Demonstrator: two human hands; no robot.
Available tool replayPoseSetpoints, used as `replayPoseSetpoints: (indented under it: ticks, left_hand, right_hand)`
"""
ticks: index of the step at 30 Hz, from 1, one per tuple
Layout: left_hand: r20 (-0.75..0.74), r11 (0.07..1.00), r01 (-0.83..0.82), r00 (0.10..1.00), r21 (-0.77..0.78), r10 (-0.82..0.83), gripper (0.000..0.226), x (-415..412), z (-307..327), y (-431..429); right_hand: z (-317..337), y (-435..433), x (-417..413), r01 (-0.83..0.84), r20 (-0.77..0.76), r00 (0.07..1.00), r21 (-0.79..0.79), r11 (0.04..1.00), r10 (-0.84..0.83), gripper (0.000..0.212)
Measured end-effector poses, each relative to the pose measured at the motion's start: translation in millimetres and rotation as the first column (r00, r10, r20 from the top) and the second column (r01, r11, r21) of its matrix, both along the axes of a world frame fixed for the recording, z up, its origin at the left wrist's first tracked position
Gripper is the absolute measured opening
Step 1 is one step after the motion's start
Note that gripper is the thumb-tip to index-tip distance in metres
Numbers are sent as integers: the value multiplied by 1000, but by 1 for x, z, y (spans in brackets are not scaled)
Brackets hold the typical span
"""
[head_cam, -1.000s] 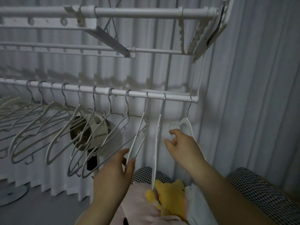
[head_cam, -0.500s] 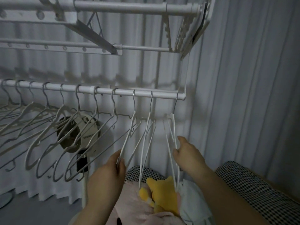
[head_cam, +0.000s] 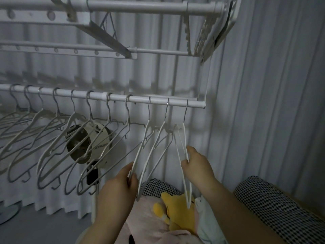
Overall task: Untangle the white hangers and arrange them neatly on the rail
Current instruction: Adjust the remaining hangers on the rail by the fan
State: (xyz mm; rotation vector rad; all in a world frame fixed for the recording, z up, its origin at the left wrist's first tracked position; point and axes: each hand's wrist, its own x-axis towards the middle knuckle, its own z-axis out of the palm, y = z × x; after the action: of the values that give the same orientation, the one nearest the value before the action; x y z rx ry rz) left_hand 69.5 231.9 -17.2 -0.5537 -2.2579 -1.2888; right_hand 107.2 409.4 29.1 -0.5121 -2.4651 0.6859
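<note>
Head view: nearest the camera, a pink cushion (head_cam: 146, 219) and a yellow soft toy (head_cam: 175, 213) lie below the forearms, with a checked cushion (head_cam: 274, 205) to the right. Just above them both hands work at the right end of the row. The left hand (head_cam: 119, 184) pinches the lower arm of the third hanger from the end (head_cam: 140, 148) between thumb and fingers, seemingly to hold it apart from its neighbours. The right hand (head_cam: 197, 166) pinches the end hanger (head_cam: 185, 141) partway down its arm. That hanger hangs edge-on to the camera, probably being squared up to match the row. The middle hanger (head_cam: 165, 113) hangs free between the two, touched by neither hand as far as can be told. All three hooks sit on the rail (head_cam: 158, 100), spaced apart near its capped end. Further left, the other white hangers (head_cam: 52, 147) are already hooked along the rail but lean and overlap, so spacing work likely remains there. Behind them stands a round fan (head_cam: 88, 143). A folded drying rack (head_cam: 140, 7) hangs above, and a pale pleated curtain (head_cam: 263, 103) closes off the back.
</note>
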Motion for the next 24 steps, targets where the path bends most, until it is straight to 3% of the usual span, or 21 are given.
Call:
replayPoseSetpoints:
  ticks: [24]
  left_hand:
    - [-43,999,-33,998,24,34,40,-9,-5,-4]
  right_hand:
    - [-7,5,-7,-19,8,1000,1,1000,19,46]
